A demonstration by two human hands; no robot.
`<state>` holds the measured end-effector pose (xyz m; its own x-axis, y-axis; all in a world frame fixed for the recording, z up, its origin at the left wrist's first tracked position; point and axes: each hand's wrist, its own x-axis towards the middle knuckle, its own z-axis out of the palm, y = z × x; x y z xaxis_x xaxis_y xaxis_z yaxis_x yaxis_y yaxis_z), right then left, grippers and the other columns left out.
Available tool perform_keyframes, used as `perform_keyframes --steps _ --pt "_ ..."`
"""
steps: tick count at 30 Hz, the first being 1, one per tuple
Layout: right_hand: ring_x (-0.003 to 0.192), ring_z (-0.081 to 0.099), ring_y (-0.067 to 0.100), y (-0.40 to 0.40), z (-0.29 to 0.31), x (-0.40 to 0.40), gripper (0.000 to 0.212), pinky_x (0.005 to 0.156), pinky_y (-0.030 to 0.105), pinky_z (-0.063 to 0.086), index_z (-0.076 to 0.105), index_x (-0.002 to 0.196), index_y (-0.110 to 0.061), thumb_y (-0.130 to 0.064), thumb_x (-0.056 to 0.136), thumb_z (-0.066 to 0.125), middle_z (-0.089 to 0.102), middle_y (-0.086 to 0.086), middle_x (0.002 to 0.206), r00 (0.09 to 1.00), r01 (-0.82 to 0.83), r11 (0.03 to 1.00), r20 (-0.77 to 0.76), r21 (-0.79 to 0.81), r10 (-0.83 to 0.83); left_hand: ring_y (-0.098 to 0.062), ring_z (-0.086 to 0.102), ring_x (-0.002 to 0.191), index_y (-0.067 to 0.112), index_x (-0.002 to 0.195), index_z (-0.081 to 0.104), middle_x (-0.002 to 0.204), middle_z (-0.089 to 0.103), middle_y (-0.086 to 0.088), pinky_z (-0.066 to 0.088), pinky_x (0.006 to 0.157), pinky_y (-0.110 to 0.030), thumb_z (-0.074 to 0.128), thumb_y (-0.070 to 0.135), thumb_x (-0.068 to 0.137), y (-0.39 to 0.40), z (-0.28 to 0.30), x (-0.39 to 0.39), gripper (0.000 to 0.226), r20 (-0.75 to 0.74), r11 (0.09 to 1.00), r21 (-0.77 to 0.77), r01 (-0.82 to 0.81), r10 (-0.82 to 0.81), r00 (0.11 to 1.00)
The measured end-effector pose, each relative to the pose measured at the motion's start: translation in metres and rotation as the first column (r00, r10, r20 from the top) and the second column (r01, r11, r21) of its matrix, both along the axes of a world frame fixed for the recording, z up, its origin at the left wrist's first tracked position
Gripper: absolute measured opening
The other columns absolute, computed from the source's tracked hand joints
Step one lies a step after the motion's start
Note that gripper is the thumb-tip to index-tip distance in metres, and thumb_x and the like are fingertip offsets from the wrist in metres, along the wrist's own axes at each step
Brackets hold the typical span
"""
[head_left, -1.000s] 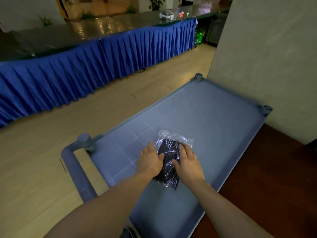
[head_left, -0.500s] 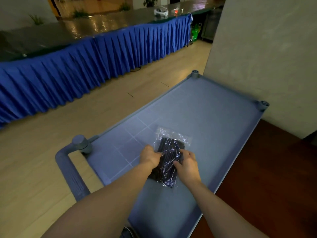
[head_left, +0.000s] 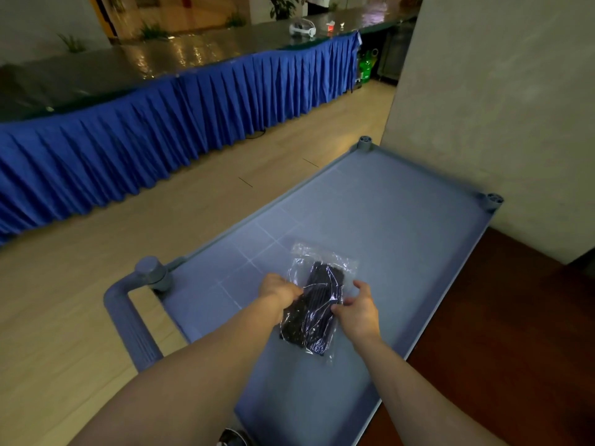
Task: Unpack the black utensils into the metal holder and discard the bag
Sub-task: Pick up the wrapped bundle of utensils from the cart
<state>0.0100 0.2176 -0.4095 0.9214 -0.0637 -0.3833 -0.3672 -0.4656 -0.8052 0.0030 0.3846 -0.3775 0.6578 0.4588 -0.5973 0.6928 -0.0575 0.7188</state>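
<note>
Compared with a second ago, the left hand and right hand have closed from flat to pinching the bag of black utensils by its edges near the cart's handle, so opening appears imminent; no metal holder visible.

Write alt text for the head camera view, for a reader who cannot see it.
Two bare hands, the left hand and the right hand, grip opposite sides of a clear plastic bag of black utensils over a grey-blue cart top. A long counter with a blue pleated skirt runs across the wooden floor behind. No metal holder is visible.
</note>
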Motion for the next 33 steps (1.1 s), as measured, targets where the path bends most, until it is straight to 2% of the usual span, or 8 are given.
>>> perform_keyframes --steps 4,8,10,15,22,29,31,33 --pt "0.077 0.061 0.016 -0.003 0.006 0.002 0.073 0.072 0.027 0.043 0.035 0.151 -0.017 0.002 0.088 0.067 0.062 -0.005 0.080 0.999 0.032 0.999 0.002 0.043 -0.032 -0.029 0.066 0.083 0.003 0.085 0.061 0.099 0.071 -0.024 0.058 0.076 -0.039 0.069 -0.004 0.087 -0.005 0.009 0.001 0.011 0.016 0.998 -0.060 0.008 -0.007 1.000" --pt "0.076 0.060 0.015 -0.008 0.016 0.004 0.068 0.066 0.026 0.044 0.036 0.150 -0.018 -0.001 0.092 0.065 0.062 -0.005 0.080 0.998 0.051 0.994 0.021 0.100 -0.053 -0.022 0.057 0.061 -0.001 0.096 0.065 0.077 0.062 -0.015 0.044 0.039 -0.020 0.064 0.000 0.089 -0.011 0.021 -0.001 0.007 0.031 0.992 -0.123 0.022 -0.018 0.999" --pt "0.073 0.059 0.011 -0.011 0.021 0.006 0.064 0.061 0.023 0.043 0.039 0.149 -0.018 -0.003 0.093 0.065 0.062 -0.005 0.081 0.997 0.069 0.988 0.026 0.135 -0.073 -0.018 0.052 0.055 0.003 0.088 0.062 0.069 0.057 -0.009 0.040 0.034 -0.017 0.061 0.001 0.091 -0.014 0.027 -0.001 0.004 0.041 0.988 -0.152 0.013 -0.007 0.999" --pt "0.068 0.061 0.012 -0.021 0.038 0.009 0.060 0.054 0.022 0.043 0.042 0.146 -0.018 -0.003 0.093 0.066 0.064 0.001 0.085 0.995 0.085 0.974 0.041 0.211 -0.096 -0.015 0.052 0.053 0.010 0.080 0.057 0.069 0.057 -0.005 0.042 0.050 -0.024 0.062 0.007 0.089 -0.022 0.038 0.001 0.011 0.097 0.977 -0.212 0.003 0.018 0.995" --pt "0.084 0.066 0.014 -0.046 0.073 0.012 0.059 0.069 0.027 0.047 0.044 0.146 -0.018 -0.001 0.094 0.065 0.071 0.007 0.100 0.986 0.086 0.957 0.112 0.278 -0.121 -0.015 0.054 0.060 0.018 0.083 0.066 0.076 0.064 -0.004 0.044 0.047 -0.019 0.072 0.017 0.088 -0.041 0.065 0.008 0.008 0.204 0.976 -0.202 0.087 -0.045 0.978" --pt "0.090 0.067 0.014 -0.082 0.112 0.006 0.056 0.097 0.042 0.052 0.045 0.145 -0.014 0.002 0.094 0.065 0.072 0.002 0.093 0.967 0.108 0.944 0.187 0.312 -0.173 -0.006 0.054 0.081 0.024 0.087 0.065 0.089 0.063 0.008 0.039 0.086 -0.035 0.078 0.023 0.085 -0.080 0.093 0.017 0.013 0.333 0.956 -0.226 0.189 -0.107 0.937" --pt "0.094 0.067 0.015 -0.095 0.122 0.004 0.057 0.101 0.046 0.051 0.046 0.144 -0.015 0.001 0.094 0.065 0.072 0.002 0.093 0.959 0.127 0.943 0.205 0.308 -0.196 -0.005 0.053 0.081 0.025 0.092 0.066 0.090 0.062 0.009 0.039 0.086 -0.034 0.078 0.023 0.086 -0.092 0.101 0.019 0.013 0.355 0.948 -0.229 0.221 -0.130 0.926" --pt "0.096 0.067 0.015 -0.107 0.130 0.001 0.056 0.102 0.049 0.051 0.046 0.144 -0.015 0.000 0.094 0.066 0.072 0.002 0.093 0.951 0.139 0.942 0.224 0.304 -0.213 -0.007 0.056 0.083 0.023 0.100 0.068 0.095 0.066 0.006 0.043 0.075 -0.030 0.077 0.022 0.086 -0.104 0.109 0.020 0.017 0.381 0.941 -0.225 0.252 -0.153 0.912"
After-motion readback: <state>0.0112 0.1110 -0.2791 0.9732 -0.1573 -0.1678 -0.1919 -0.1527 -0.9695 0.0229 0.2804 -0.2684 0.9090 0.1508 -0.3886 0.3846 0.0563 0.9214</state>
